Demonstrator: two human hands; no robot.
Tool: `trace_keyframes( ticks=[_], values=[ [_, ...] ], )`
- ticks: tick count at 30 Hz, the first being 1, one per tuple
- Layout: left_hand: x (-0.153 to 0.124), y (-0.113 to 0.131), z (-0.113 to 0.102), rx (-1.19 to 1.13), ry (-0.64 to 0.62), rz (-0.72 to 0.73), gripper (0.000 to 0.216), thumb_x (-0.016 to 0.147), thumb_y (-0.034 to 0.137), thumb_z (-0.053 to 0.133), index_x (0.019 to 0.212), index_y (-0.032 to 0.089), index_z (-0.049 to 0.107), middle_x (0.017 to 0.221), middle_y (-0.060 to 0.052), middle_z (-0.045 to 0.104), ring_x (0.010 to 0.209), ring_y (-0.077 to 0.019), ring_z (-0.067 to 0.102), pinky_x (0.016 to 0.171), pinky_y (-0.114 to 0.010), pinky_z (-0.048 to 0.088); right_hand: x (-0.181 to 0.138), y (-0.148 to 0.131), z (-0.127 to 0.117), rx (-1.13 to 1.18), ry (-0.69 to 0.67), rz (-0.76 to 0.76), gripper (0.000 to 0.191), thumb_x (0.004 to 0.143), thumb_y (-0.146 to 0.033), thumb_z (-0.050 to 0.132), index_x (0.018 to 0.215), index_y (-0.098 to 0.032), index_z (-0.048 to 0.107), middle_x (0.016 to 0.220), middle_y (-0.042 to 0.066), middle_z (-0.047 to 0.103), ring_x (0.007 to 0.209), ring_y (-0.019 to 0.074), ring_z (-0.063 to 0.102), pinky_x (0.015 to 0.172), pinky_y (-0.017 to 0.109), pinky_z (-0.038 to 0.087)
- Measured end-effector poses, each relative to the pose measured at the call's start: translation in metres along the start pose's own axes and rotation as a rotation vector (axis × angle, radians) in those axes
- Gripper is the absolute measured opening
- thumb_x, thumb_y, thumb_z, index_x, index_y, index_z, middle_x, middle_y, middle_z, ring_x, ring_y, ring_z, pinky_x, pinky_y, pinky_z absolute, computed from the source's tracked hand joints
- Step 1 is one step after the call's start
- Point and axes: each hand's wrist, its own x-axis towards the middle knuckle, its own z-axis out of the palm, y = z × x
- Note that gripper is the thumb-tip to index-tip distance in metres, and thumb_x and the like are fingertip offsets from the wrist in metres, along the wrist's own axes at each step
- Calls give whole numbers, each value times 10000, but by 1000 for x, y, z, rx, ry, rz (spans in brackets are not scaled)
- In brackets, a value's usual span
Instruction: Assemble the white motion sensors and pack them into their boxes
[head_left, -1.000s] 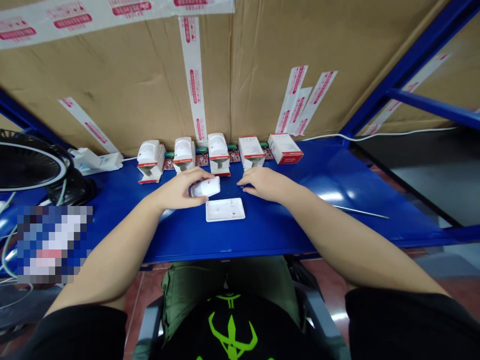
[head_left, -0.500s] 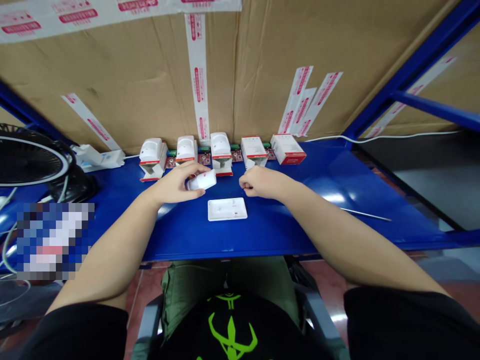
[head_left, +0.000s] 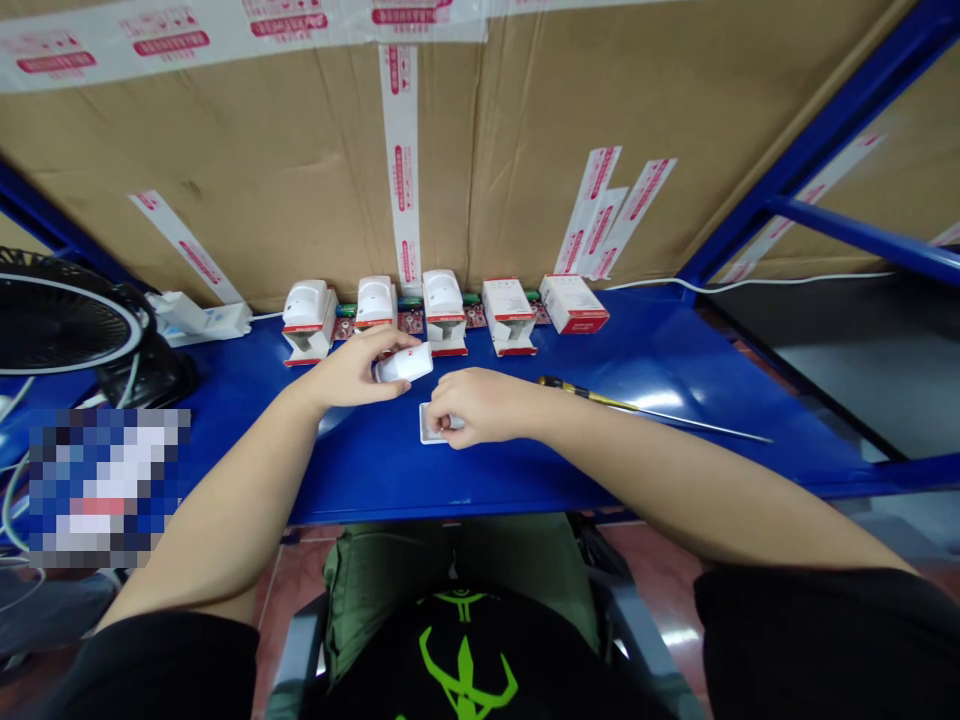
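My left hand [head_left: 352, 370] is wrapped around a white motion sensor housing [head_left: 406, 362] and holds it just above the blue table, fingers on the far side and thumb on the near side. In front of me a shallow white back cover [head_left: 426, 427] lies flat with its inner side up. Over this cover is my right hand [head_left: 480, 405], its fingertips pinched together and pointing down into it. Whatever is between those fingertips is too small to name. The hand hides most of the cover.
Several small white-and-red boxes [head_left: 510, 310] line the back, some with white sensors [head_left: 442, 292] on top and red circuit boards [head_left: 475, 316] between them. A long screwdriver [head_left: 637, 408] lies at right. On the left stands a black fan [head_left: 67, 320]. Cardboard [head_left: 300, 180] walls the back.
My right hand has moved left and toward me, from beyond the back cover to over it, uncovering the screwdriver's handle. My left hand keeps its hold on the sensor housing.
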Motion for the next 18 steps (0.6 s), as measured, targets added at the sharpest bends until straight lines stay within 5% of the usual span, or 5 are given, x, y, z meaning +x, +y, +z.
trace_keyframes(
  ticks=[8, 14, 18],
  values=[
    [-2, -5, -2, -1, 12, 14, 460, 905, 357, 743, 1328, 182, 700, 1303, -127, 792, 1180, -294, 761, 1081, -462, 610, 16, -8, 1, 33, -70, 64, 148, 884, -98, 734, 881, -210, 830, 879, 33, 835, 834, 205, 735, 763, 320, 523],
    [-2, -6, -1, -20, 31, 34, 467, 900, 387, 748, 1316, 177, 707, 1285, -134, 795, 1170, -297, 768, 1066, -459, 615, -9, 3, -1, 35, 145, 93, 133, 971, -215, 732, 1064, -211, 826, 1087, 90, 839, 1057, 267, 745, 982, 413, 567],
    [-2, 2, 1, -59, -6, 5, 507, 897, 414, 773, 1345, 188, 701, 1261, -122, 804, 1138, -288, 776, 1002, -430, 637, -29, 7, 3, -34, 123, 255, 703, 739, -502, 992, 1322, -181, 767, 1280, 167, 797, 1205, 386, 701, 1046, 531, 547]
  ],
)
